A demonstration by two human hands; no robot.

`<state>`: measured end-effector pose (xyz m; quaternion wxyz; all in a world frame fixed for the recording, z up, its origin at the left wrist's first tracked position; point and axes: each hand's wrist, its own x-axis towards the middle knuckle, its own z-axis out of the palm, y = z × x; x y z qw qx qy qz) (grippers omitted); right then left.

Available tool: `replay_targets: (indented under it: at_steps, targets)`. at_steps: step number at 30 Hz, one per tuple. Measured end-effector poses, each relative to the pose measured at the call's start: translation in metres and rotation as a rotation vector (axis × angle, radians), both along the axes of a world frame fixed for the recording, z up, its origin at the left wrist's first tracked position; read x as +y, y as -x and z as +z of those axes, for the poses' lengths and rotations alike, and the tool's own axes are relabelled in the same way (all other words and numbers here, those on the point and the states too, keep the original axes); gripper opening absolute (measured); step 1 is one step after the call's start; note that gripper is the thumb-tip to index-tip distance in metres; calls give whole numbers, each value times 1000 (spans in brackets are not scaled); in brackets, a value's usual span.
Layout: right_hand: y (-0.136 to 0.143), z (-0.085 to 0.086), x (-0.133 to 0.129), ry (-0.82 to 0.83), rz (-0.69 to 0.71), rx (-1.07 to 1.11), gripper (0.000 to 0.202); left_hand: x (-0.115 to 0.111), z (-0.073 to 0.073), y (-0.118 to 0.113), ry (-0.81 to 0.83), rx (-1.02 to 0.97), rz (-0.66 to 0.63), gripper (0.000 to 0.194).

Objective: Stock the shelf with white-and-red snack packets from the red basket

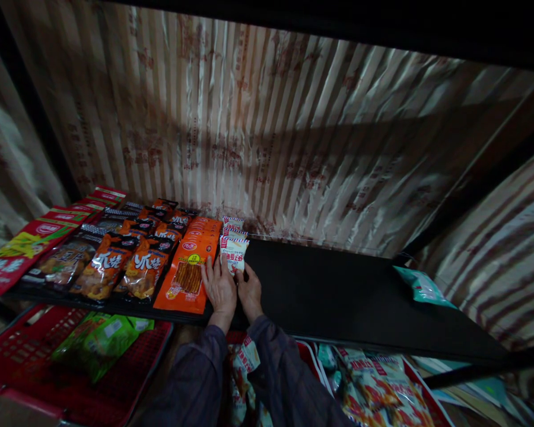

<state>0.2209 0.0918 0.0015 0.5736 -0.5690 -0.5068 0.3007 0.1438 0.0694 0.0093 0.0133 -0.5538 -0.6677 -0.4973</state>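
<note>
A small white snack packet (pixel 234 254) with red print stands at the front of a short row of matching packets (pixel 234 223). My right hand (pixel 250 293) grips its lower right edge, thumb in front and fingers curled. At its lower left edge, my left hand (pixel 221 289) also has hold of the packet. The outer fingers of that hand stretch over the right edge of an orange snack packet (pixel 187 274), the front one of its row. My palms and part of the white packet's bottom are hidden.
Orange-and-black snack bags (pixel 145 270) and red-and-green bags (pixel 26 249) line the black shelf (pixel 320 296) on the left. A teal packet (pixel 425 287) lies at its right end. Below are a red basket (pixel 137 385) with green bags (pixel 109 341) and more packets (pixel 382 385).
</note>
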Motion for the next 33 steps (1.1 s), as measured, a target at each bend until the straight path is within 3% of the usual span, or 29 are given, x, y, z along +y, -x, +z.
replay_targets:
  at_steps: [6, 10, 21, 33]
  targets:
    - [1, 6, 6, 19, -48, -10, 56, 0, -1, -1, 17, 31, 5, 44]
    - [-1, 10, 13, 58, 4, 17, 65, 2, -3, -1, 8, 80, 17, 43]
    - [5, 15, 20, 150, 97, -329, 59, 3, -1, -3, 44, 226, 113, 42]
    - [7, 9, 25, 125, 61, -454, 52, 5, -2, -1, 91, 217, 109, 43]
